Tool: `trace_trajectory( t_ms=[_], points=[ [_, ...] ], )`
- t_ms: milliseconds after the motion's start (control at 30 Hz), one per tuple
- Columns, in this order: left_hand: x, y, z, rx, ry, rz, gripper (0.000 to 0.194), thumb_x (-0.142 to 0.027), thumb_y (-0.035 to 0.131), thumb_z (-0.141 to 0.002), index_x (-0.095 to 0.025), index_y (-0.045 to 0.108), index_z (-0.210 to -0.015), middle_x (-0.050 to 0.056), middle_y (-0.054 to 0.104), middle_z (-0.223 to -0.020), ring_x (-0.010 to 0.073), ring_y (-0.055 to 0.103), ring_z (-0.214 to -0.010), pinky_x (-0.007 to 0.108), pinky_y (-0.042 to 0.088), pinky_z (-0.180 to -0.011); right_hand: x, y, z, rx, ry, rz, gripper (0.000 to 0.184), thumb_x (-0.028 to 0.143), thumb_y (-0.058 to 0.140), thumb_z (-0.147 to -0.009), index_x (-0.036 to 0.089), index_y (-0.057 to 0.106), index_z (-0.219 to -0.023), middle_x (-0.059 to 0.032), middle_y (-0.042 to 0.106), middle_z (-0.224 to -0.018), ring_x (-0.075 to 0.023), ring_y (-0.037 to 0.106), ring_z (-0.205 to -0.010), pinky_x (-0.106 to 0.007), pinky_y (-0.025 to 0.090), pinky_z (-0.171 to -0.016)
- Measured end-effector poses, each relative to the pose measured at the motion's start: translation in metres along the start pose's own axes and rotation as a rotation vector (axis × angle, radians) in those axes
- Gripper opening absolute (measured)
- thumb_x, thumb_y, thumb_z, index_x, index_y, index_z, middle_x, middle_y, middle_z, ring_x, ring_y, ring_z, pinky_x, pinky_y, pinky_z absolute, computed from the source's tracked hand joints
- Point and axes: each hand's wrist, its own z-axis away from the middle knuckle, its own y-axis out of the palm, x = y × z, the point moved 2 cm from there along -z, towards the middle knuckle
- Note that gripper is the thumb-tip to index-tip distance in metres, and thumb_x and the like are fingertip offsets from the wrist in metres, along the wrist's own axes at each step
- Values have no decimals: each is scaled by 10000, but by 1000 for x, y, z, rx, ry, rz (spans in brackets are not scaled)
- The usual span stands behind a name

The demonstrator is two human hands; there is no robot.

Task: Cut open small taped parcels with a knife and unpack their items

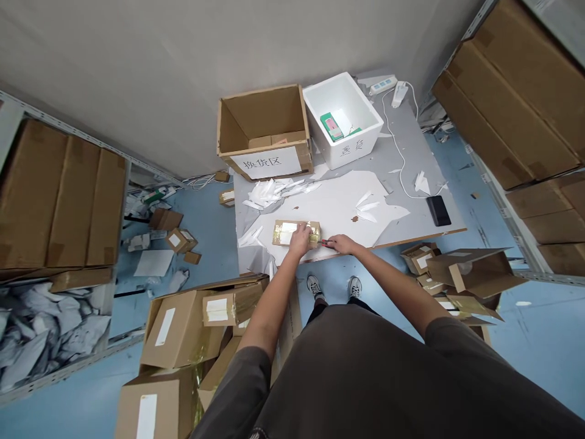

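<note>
A small taped cardboard box (282,236) with a white label lies near the front edge of the table, on a white sheet (338,207). My left hand (300,239) grips it from above toward its right end, fingers bent over the top. At that same end, my right hand (341,244) is closed around a slim black-and-red tool (325,242) that points at the box. The tool's tip is too small to make out. Torn white paper strips (269,194) lie behind the box.
At the table's back stand a large open carton (265,160) and a white foam box (350,152) holding green-and-pink packs. A black phone (439,210) lies at the right, near a white cable and power strip (382,85). Stacked cartons (180,326) crowd the left; open boxes (475,268) sit right.
</note>
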Motion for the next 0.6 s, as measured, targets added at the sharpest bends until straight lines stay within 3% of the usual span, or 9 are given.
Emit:
trace_trajectory(
  t_ms=[100, 200, 300, 367, 500, 600],
  points=[
    [3, 2, 0, 3, -10, 27, 779, -129, 992, -621, -248, 625, -1299, 152, 464, -1646, 408, 389, -1594, 515, 473, -1228, -5, 14, 10, 65, 21, -104, 315, 374, 459, -1109, 216, 731, -1091, -4, 720, -788, -138, 583, -510, -248, 422, -606],
    [10, -2, 0, 22, 1, 58, 863, -182, 988, -655, -244, 605, -1426, 151, 470, -1668, 398, 360, -1614, 506, 431, -1271, -13, 17, 20, 29, 60, -162, 288, 345, 442, -1107, 213, 698, -1106, -4, 717, -801, -130, 572, -482, -241, 430, -571],
    [20, -14, -4, 20, 38, 82, 618, -237, 816, -874, -241, 624, -1461, 131, 556, -1612, 310, 467, -1552, 454, 425, -1276, -25, 7, 28, -91, 99, -195, 291, 389, 445, -1114, 217, 679, -1106, -2, 720, -792, -135, 605, -522, -227, 450, -583],
    [26, -23, -9, 13, 44, 50, 543, -198, 707, -932, -251, 645, -1469, 113, 602, -1573, 287, 531, -1490, 447, 442, -1257, -32, -1, 32, -171, 118, -260, 313, 428, 433, -1117, 220, 666, -1117, 2, 720, -787, -143, 627, -549, -226, 475, -594],
    [30, -33, -24, 50, 55, -75, 643, -187, 814, -810, -305, 687, -1430, 87, 630, -1548, 364, 488, -1509, 521, 438, -1242, -35, -1, 36, -253, 138, -387, 407, 462, 320, -1133, 220, 643, -1188, -20, 752, -861, -162, 669, -599, -242, 516, -599],
    [25, -32, -33, 82, 94, -127, 649, -182, 836, -789, -304, 676, -1406, 102, 648, -1495, 359, 535, -1450, 508, 435, -1231, -28, 14, 36, -260, 139, -357, 480, 441, 222, -1144, 234, 639, -1262, -36, 785, -968, -175, 702, -670, -260, 539, -654]
  ],
)
